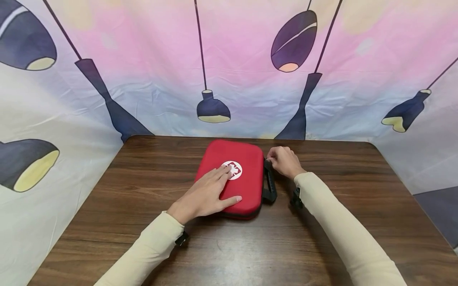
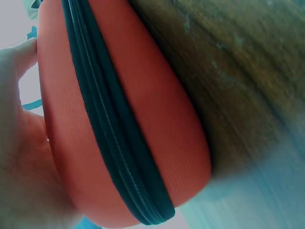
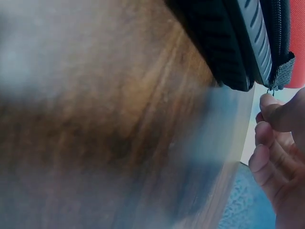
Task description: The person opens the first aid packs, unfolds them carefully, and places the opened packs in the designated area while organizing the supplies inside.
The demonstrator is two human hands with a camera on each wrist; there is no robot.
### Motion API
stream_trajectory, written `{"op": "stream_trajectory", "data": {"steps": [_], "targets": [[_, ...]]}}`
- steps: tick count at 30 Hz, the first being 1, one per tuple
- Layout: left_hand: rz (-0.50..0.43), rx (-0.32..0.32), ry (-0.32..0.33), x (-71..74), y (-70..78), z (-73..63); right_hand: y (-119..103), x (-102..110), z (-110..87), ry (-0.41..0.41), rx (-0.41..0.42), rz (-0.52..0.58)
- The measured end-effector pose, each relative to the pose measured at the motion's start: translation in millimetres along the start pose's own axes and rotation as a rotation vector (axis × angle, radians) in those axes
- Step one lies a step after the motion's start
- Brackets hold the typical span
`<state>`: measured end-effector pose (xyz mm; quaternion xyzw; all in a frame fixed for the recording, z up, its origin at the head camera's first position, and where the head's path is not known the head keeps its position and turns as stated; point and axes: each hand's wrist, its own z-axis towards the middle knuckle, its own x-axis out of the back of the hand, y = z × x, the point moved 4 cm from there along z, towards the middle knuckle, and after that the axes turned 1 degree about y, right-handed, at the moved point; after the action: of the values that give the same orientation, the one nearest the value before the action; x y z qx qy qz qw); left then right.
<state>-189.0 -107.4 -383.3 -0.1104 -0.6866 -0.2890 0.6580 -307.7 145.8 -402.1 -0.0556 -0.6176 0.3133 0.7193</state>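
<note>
A red hard-shell zip case [image 1: 247,159] with a white round emblem, apparently a first-aid case, lies flat on the table. My left hand [image 1: 205,194] rests on its lid with fingers spread, the fingertips over the emblem. A black zipper band [image 2: 107,114] runs round the case's side in the left wrist view. On the case's right side is a black carry handle [image 1: 270,182]. Beyond the handle's far end, my right hand [image 1: 285,162] pinches a small zipper pull [image 3: 270,90] between thumb and finger. Most of the pull is hidden by the fingertips.
The dark wood-grain table [image 1: 143,178] extends to both sides of the case. Behind its far edge hangs a pastel cloth [image 1: 161,79] printed with dark lamps. A dark wrist device [image 1: 296,198] sits at the right cuff, another [image 1: 181,238] at the left.
</note>
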Motion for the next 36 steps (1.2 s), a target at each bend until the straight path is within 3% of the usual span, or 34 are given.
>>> {"op": "stream_trajectory", "data": {"steps": [5,12,36], "targets": [[-0.041,0.032,0.001,-1.7,-0.1,1.3,3.0,-1.3,6.1,-0.017,-0.016,0.011],[-0.033,0.021,-0.005,-4.2,3.6,3.3,7.2,2.1,5.2,-0.032,0.024,0.023],[-0.031,0.046,-0.035,-4.6,4.8,8.4,3.7,2.6,-23.7,-0.046,0.120,0.073]]}}
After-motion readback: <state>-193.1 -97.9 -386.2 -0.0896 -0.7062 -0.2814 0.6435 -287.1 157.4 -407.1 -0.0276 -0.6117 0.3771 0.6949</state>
